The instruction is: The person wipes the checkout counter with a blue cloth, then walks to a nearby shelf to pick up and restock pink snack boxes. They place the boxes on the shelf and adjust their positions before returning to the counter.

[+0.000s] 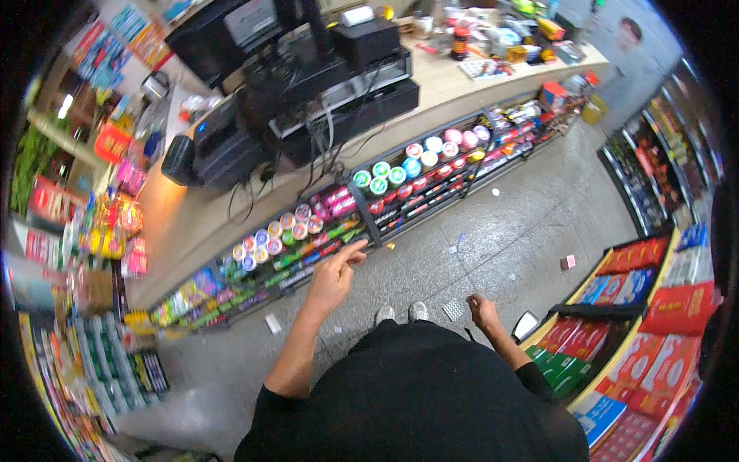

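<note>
My left hand (332, 276) is raised in front of the counter rack, its index finger stretched toward the rack and its thumb apart. Nothing shows in it. Nearest to its fingertips are the lower rows of the candy rack (368, 219), with small packets and sticks. Round tubs with colourful lids (275, 229) stand on the rack's top row to the left. Low on my right side, my right hand (483, 313) has its fingers curled in; whether anything is inside cannot be made out. Beside it lies a small white patterned piece (453, 310), apparently on the floor.
A counter (431, 81) carries a monitor (223, 38), dark boxes and loose cables. Boxed goods fill a shelf (583, 296) at my right; another shelf (108, 362) stands at left. Scraps and a small reddish box (568, 262) lie on the grey floor (531, 208).
</note>
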{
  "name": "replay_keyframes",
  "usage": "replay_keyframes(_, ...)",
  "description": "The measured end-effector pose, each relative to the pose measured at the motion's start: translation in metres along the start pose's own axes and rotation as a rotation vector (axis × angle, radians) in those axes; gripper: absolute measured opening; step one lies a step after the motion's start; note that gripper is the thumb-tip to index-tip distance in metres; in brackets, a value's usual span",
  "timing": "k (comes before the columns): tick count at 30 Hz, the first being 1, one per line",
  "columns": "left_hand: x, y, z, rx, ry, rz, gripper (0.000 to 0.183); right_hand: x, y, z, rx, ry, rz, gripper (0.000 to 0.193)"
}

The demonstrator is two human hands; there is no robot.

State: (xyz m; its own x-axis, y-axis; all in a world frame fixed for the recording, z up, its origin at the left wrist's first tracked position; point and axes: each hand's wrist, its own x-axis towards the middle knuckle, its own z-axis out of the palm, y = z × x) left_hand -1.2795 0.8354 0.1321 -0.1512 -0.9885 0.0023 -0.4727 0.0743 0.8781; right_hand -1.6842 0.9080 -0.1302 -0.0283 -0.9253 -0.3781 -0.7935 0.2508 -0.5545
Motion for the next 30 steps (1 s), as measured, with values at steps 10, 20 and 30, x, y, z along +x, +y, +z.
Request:
replay_keyframes(10, 0.085, 0.001, 0.071, -0.100, -0.328, 0.125, 0.034, -0.133, 0.081, 0.009, -0.069, 0.097, 0.448, 0.055)
replay_keyframes(20, 0.210, 0.067, 0.198, 0.054, -0.395, 0.210, 0.031, -0.014, 0.210, -0.050, 0.057, 0.299, 0.454, 0.033)
replay_keyframes(30, 0.355, 0.201, 0.404, 0.082, -0.546, 0.273, 0.032, 0.195, 0.284, -0.342, 0.174, 0.396, 0.274, 0.036)
